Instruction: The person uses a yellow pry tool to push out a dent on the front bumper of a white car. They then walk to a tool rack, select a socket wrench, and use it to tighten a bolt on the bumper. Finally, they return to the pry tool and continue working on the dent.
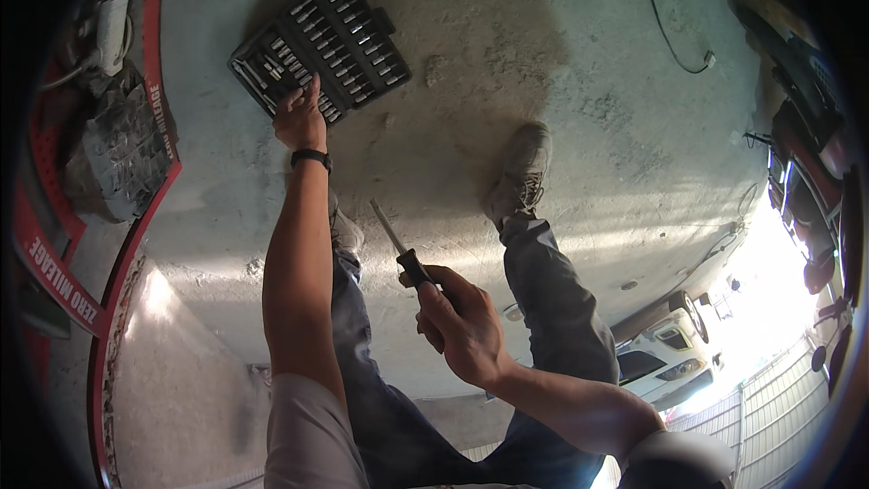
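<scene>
Reaching over the open socket case (314, 64)
Left hand (301, 122) over its near edge, grip I can't make out; right hand (460, 324) clenched around a black-handled screwdriver (413, 267).

Left grip (301, 119) forward, right grip (460, 321) curled
</scene>
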`<action>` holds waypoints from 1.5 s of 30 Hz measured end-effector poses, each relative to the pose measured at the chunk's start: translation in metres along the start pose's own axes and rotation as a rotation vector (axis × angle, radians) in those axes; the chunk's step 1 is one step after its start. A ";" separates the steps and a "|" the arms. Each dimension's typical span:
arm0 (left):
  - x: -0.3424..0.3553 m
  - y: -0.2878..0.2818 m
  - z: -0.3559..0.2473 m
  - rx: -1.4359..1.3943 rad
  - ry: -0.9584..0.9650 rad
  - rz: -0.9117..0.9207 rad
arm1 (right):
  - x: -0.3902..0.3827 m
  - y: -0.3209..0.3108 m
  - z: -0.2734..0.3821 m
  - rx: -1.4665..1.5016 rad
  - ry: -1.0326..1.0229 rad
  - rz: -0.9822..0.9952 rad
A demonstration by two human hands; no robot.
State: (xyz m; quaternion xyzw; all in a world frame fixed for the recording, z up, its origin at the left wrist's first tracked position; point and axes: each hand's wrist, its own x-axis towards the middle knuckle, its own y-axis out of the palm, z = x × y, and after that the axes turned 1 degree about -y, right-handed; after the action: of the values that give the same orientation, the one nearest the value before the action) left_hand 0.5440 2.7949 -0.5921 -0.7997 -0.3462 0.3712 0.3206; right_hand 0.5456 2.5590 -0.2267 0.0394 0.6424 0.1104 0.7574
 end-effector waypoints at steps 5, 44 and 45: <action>-0.058 -0.056 -0.061 -0.108 0.073 0.415 | 0.005 -0.006 -0.009 0.075 -0.165 0.004; -0.110 -0.167 -0.044 -1.325 -1.009 0.570 | 0.002 0.026 -0.034 -0.660 -1.144 0.238; -0.089 -0.160 -0.032 -0.885 -0.627 0.502 | 0.001 0.027 -0.035 -0.665 -1.067 0.273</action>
State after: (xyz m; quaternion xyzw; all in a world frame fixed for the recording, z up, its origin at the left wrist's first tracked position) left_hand 0.4766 2.8051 -0.4197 -0.7668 -0.3467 0.4745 -0.2583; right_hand 0.5079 2.5822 -0.2281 -0.0664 0.0981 0.3643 0.9237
